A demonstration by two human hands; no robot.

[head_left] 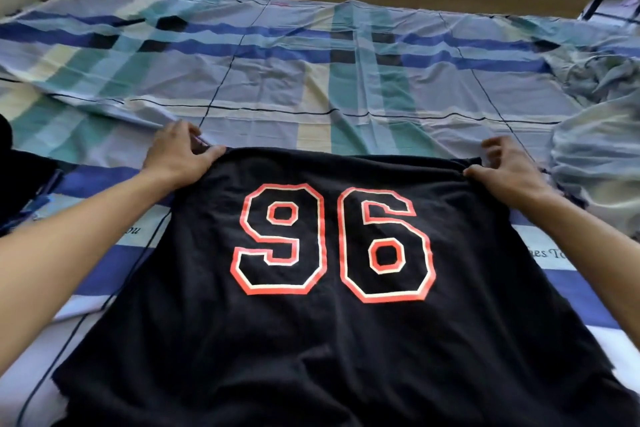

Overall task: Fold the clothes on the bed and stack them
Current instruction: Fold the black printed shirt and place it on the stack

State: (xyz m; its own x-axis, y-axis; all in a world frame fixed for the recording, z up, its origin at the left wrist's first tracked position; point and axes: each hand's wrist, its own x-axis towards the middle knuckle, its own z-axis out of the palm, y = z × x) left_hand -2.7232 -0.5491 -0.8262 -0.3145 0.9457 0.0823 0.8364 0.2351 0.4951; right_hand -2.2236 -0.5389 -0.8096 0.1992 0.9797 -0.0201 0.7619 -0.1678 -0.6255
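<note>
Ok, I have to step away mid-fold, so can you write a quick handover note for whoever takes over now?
Left hand pinches the far left corner of the black shirt; right hand pinches its far right corner.
The shirt lies spread on the bed, 96 print up, not yet folded.
A crumpled pale garment waits at the right; a dark cloth lies at the left edge.
Left to do: fold this shirt, fold the rest, stack them.
</note>
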